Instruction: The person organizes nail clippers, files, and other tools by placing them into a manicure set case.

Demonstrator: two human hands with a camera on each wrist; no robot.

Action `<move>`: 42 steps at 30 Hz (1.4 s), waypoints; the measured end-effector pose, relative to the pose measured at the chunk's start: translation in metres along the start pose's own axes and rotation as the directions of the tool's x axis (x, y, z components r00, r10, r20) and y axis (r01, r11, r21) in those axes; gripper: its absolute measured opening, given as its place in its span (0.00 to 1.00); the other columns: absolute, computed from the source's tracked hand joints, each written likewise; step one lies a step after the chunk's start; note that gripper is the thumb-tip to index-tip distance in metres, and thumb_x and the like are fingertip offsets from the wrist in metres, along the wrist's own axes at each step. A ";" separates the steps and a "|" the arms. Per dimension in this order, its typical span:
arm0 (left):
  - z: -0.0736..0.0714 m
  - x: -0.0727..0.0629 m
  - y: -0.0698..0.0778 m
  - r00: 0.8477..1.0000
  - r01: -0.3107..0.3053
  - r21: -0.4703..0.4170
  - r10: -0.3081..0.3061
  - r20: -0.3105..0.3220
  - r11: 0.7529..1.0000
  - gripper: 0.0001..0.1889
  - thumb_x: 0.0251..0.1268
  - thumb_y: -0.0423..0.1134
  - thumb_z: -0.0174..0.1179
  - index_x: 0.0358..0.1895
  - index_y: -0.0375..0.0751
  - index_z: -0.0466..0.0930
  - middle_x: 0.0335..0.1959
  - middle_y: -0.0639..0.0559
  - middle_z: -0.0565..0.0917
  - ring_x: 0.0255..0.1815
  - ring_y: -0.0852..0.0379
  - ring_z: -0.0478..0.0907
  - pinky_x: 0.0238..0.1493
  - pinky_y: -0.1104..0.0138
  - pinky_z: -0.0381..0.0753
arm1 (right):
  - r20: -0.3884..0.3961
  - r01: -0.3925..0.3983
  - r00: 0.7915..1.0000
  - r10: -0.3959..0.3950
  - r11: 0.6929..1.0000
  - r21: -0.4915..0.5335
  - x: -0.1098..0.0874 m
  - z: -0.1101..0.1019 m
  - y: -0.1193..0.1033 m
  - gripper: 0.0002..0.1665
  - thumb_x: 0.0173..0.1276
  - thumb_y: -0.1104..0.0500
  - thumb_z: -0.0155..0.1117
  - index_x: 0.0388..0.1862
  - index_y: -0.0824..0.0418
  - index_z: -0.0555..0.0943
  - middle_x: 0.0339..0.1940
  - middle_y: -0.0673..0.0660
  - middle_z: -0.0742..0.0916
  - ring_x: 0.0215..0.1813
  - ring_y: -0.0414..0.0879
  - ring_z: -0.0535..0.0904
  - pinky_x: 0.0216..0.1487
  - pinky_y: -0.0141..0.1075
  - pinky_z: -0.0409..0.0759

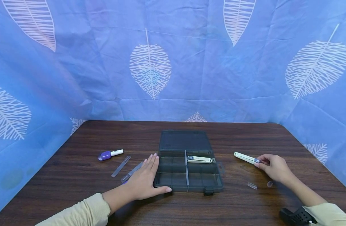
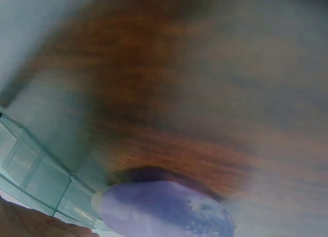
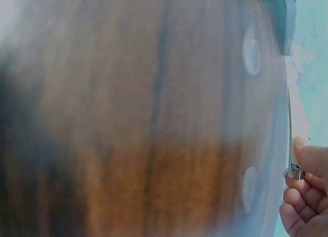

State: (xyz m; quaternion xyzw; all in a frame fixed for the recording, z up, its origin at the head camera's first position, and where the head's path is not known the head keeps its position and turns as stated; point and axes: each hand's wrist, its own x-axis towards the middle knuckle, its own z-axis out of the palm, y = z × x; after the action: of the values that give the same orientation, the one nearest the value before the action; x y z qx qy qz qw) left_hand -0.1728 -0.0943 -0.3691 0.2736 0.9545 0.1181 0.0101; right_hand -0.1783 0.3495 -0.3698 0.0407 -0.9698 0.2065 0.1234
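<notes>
A dark translucent divided box (image 1: 173,179) stands with its lid (image 1: 184,141) raised behind it. My left hand (image 1: 144,180) rests against the box's left side, fingers extended and thumb at the front corner. A cream nail clipper (image 1: 199,160) lies in the back right compartment. To the right of the box, my right hand (image 1: 275,169) pinches a second cream nail clipper (image 1: 244,157) by its metal end between thumb and fingers; its far end points left. The right wrist view also shows this grip around the clipper's metal end (image 3: 296,171).
A purple nail polish bottle (image 1: 105,155) with white cap and a clear strip (image 1: 121,166) lie left. Another strip (image 1: 131,172) is partly behind my left hand, near a purple bottle (image 2: 164,209). Two small clear pieces, one oblong (image 1: 252,185) and one round (image 1: 269,184), lie before my right hand.
</notes>
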 end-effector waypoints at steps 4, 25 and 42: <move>-0.001 0.000 0.000 1.000 -0.003 0.001 0.003 -0.003 1.000 0.57 0.53 0.75 0.47 0.72 0.31 0.45 0.74 0.36 0.47 0.75 0.42 0.46 0.71 0.51 0.54 | -0.027 0.007 1.000 -0.007 1.000 0.008 0.001 -0.002 -0.005 0.09 0.61 0.63 0.64 0.35 0.70 0.80 0.24 0.53 0.81 0.22 0.36 0.65 0.22 0.31 0.64; 0.001 -0.001 0.001 0.997 0.073 -0.031 -0.072 0.010 0.997 0.58 0.50 0.76 0.48 0.72 0.32 0.44 0.74 0.36 0.48 0.75 0.42 0.45 0.72 0.50 0.52 | -0.041 0.103 0.994 -0.099 0.989 0.102 0.003 -0.002 -0.051 0.08 0.59 0.65 0.66 0.36 0.67 0.81 0.29 0.54 0.82 0.25 0.31 0.69 0.24 0.30 0.69; 0.002 -0.002 0.003 0.995 0.099 -0.049 -0.097 0.039 0.994 0.58 0.51 0.77 0.46 0.72 0.31 0.43 0.74 0.35 0.46 0.76 0.42 0.43 0.72 0.49 0.51 | -0.001 0.184 0.982 -0.187 0.963 0.197 0.017 0.005 -0.086 0.09 0.59 0.62 0.66 0.38 0.64 0.82 0.33 0.54 0.83 0.33 0.39 0.77 0.32 0.30 0.77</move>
State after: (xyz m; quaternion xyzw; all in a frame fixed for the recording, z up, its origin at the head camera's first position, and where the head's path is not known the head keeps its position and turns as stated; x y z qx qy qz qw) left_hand -0.1692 -0.0925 -0.3703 0.2282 0.9632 0.1364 0.0403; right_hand -0.1845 0.2690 -0.3364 0.1451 -0.9378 0.2880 0.1289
